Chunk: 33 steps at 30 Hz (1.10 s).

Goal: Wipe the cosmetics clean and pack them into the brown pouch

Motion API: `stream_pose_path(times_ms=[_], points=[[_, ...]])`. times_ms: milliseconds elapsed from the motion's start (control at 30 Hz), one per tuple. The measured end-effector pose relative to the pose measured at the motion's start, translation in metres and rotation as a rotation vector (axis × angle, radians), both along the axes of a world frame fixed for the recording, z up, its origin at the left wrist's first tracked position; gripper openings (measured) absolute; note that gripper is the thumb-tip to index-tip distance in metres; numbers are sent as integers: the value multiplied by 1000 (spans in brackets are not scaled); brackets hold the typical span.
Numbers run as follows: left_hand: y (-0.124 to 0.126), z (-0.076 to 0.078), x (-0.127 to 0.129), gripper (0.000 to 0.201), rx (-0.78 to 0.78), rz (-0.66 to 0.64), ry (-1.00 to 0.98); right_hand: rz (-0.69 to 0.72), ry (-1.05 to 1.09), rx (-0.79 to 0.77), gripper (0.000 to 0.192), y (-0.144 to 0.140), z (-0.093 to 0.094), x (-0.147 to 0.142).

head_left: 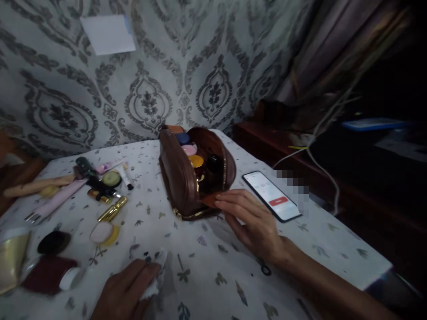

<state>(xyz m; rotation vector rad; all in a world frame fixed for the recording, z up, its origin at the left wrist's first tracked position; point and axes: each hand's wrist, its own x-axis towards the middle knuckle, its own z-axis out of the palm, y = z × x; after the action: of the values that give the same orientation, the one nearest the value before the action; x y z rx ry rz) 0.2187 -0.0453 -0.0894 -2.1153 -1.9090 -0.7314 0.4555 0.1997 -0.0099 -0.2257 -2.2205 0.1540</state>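
Right hand (pixel 253 220) nearer: fingertips pinch front edge of brown pouch (pixel 187 178), pouch just ahead-left, long axis running away. Left hand (pixel 125 291) curled, gripping white cloth (pixel 156 275).

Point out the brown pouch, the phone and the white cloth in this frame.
brown pouch (pixel 180 178): head view, on its left outer side.
phone (pixel 271 195): head view, on the middle of its lit screen.
white cloth (pixel 156 278): head view, on the part showing beside the left hand (pixel 125 289).
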Motion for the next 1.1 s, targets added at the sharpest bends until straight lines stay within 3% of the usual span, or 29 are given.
stream_pose_path(times_ms=[200, 300, 467, 567, 667, 767, 900, 967, 1100], points=[[13, 40, 7, 37, -74, -43, -45, -135, 85, 130, 31, -3, 9, -11], [17, 51, 9, 34, -62, 1, -92, -146, 117, 161, 28, -14, 6, -18], [14, 64, -2, 25, 46, 103, -168, 145, 16, 24, 22, -40, -2, -39], [12, 77, -27, 21, 183, 318, -213, 303, -89, -167, 20, -54, -8, -57], [13, 89, -55, 23, 159, 546, -257, 370, -194, -388, 20, -68, -17, -81], [18, 89, -64, 27, -44, 629, -114, 353, -320, -662, 21, -83, -27, -110], [23, 74, -52, 37, -309, 691, 137, 367, -284, -1023, 19, -100, -44, -142], [24, 68, -46, 39, -327, 728, 197, 350, -206, -1072, 17, -105, -52, -148], [21, 67, -44, 34, -309, 718, 176, 357, -133, -1019, 25, -108, -60, -143]])
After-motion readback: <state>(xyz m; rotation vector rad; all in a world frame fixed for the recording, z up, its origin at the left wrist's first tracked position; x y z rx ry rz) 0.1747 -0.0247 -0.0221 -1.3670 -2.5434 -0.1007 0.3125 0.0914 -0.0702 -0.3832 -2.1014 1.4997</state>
